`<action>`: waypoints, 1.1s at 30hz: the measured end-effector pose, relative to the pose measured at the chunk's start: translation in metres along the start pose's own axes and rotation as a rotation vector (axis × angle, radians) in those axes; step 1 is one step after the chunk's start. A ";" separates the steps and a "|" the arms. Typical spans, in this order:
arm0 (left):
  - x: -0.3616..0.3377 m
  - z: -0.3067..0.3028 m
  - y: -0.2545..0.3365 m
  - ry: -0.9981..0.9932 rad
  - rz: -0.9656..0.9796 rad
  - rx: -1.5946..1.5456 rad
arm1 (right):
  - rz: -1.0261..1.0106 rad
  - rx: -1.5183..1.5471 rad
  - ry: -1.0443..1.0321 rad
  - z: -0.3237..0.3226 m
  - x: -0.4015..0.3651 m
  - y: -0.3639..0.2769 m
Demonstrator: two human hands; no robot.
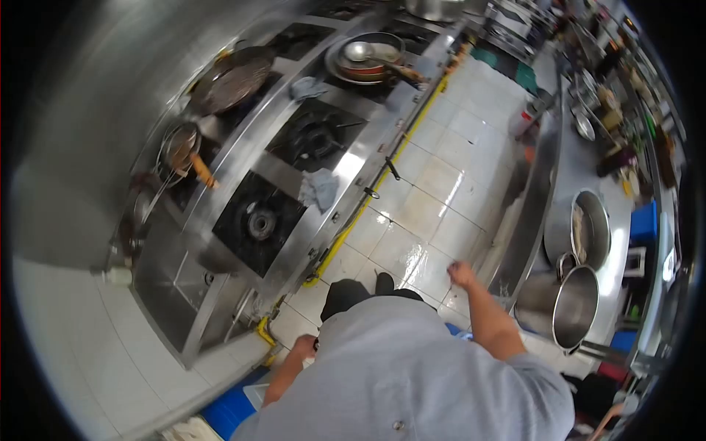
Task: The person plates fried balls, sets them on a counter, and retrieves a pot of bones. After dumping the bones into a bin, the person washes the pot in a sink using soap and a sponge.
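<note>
My right hand (461, 274) is held out over the wet white-tiled floor (419, 198), its fingers curled; whether anything is in it is too small to make out. Low at my other side, my left hand (305, 346) hangs near the front edge of the stove, partly hidden by my grey shirt (397, 367), and its fingers are not clear. The nearest burner (259, 224) lies ahead of my left hand. A grey cloth (318, 189) rests on the stove edge beside it.
A wok (234, 79) and stacked pans (365, 57) stand on the stove. Two large steel pots (576, 305) (590, 228) are on the right counter. A yellow pipe (346, 234) runs along the stove front. A steel sink (176, 290) is at the left.
</note>
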State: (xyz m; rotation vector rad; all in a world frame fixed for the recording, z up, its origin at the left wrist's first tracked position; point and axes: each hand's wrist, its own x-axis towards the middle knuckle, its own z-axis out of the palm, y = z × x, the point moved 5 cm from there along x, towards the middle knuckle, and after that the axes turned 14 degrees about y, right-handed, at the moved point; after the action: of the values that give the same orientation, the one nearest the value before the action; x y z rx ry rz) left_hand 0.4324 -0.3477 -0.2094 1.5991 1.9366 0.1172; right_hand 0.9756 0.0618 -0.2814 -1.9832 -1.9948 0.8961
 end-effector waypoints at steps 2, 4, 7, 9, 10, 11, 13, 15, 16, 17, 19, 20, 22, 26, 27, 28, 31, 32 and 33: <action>0.012 0.029 -0.003 -0.100 0.135 0.136 | -0.030 0.006 0.164 -0.043 0.047 -0.055; 0.031 0.023 -0.030 -0.127 -0.184 -0.079 | 0.074 0.065 0.056 -0.086 0.076 -0.111; 0.102 -0.008 -0.027 -0.212 -0.214 -0.142 | 0.010 0.070 0.113 -0.095 0.116 -0.138; 0.166 -0.039 -0.021 -0.258 -0.171 -0.167 | 0.079 0.053 0.054 -0.095 0.128 -0.149; 0.198 -0.058 -0.015 -0.284 -0.151 -0.179 | 0.091 0.010 0.030 -0.095 0.128 -0.144; 0.232 -0.091 0.007 -0.314 -0.138 -0.182 | 0.098 -0.034 -0.002 -0.089 0.132 -0.138; 0.298 -0.166 0.081 -0.383 -0.103 -0.200 | 0.121 -0.128 -0.105 -0.085 0.133 -0.130; 0.364 -0.237 0.157 -0.441 -0.073 -0.222 | 0.159 -0.225 -0.231 -0.098 0.130 -0.116; 0.394 -0.267 0.194 -0.461 -0.058 -0.255 | 0.182 -0.221 -0.161 -0.103 0.132 -0.103; 0.434 -0.271 0.204 -0.485 0.000 -0.387 | 0.252 -0.166 -0.043 -0.118 0.137 -0.095; 0.490 -0.308 0.268 -0.537 0.025 -0.495 | 0.395 -0.039 0.192 -0.140 0.142 -0.081; 0.512 -0.327 0.309 -0.564 0.093 -0.435 | 0.479 0.043 0.339 -0.154 0.141 -0.079; 0.551 -0.341 0.375 -0.506 0.223 -0.365 | 0.628 0.262 0.439 -0.182 0.140 -0.089; 0.608 -0.323 0.490 -0.523 0.329 -0.467 | 0.671 0.575 0.629 -0.222 0.154 -0.102; 0.618 -0.311 0.516 -0.553 0.330 -0.492 | 0.649 0.624 0.667 -0.241 0.157 -0.109; 0.625 -0.300 0.540 -0.584 0.327 -0.514 | 0.625 0.602 0.657 -0.259 0.159 -0.115; 0.639 -0.271 0.617 -0.650 0.350 -0.465 | 0.542 0.664 0.791 -0.298 0.156 -0.116; 0.640 -0.261 0.641 -0.673 0.369 -0.442 | 0.571 0.692 0.802 -0.312 0.153 -0.115; 0.640 -0.250 0.667 -0.697 0.386 -0.421 | 0.583 0.701 0.834 -0.333 0.143 -0.118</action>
State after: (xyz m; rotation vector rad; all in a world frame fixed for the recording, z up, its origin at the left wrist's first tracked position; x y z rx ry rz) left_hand 0.8291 0.4906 0.0291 1.4458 0.9897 0.0976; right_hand 1.0403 0.3008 0.0085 -1.9932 -0.5593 0.5660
